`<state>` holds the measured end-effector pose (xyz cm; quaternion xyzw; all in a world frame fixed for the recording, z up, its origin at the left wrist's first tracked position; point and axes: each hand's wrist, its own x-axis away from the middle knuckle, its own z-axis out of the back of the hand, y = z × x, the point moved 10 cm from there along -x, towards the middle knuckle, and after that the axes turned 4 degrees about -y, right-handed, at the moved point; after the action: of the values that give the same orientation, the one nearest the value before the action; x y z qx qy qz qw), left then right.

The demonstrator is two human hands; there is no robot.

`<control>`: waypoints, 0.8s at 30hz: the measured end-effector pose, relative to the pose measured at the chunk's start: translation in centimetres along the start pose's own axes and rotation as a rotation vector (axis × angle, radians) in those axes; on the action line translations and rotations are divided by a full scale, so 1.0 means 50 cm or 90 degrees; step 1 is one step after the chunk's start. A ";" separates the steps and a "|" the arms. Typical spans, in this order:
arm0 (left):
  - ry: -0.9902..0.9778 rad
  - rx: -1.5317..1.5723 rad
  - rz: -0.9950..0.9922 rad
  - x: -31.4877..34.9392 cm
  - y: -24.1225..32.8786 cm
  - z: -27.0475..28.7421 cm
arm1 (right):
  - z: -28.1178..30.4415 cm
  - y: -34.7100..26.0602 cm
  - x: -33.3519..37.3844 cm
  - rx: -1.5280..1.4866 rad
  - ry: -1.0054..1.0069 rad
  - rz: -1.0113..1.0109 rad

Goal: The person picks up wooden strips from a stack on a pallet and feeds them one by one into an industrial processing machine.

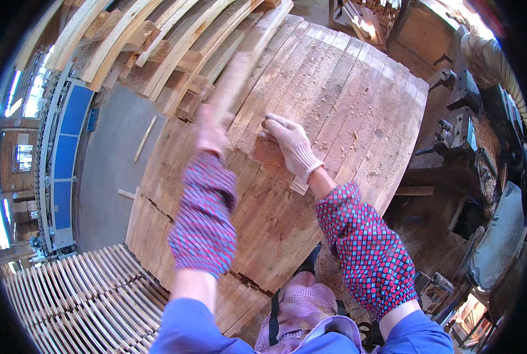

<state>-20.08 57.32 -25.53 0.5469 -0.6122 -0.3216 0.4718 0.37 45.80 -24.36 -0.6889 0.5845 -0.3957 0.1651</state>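
My left hand (211, 131) is smeared by motion and closed around the near end of a pale wooden strip (235, 79). The strip points away from me, over the left side of a broad surface of planks laid side by side (340, 88). To the right, my right hand (291, 141), in a white knit glove, hovers over or rests on those planks; which one I cannot tell. Its fingers are curled inward, and anything between them is hidden. Wood shavings and dust lie scattered over the planks around it.
Curved wooden pieces (178, 50) are stacked at the far left. Rows of thin slats (92, 289) stand at the lower left. A long blue-panelled machine (65, 150) runs along the left side. Dark metal machinery (458, 138) and a ribbed hose (496, 65) are at the right.
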 end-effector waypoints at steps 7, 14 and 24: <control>0.000 -0.178 0.077 0.364 -0.098 -0.299 | 0.077 -0.071 0.085 -0.174 -0.058 -0.081; -0.331 -0.610 0.080 0.640 -0.190 -0.245 | 0.204 -0.093 0.417 0.356 0.078 0.003; -0.410 -0.043 0.344 1.160 -0.238 -0.317 | 0.208 0.078 1.214 0.591 0.326 0.082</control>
<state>1.56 0.51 -17.75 0.2224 -0.8388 -0.3612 0.3413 5.63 -14.50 -12.26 -0.3870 0.4106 -0.7573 0.3288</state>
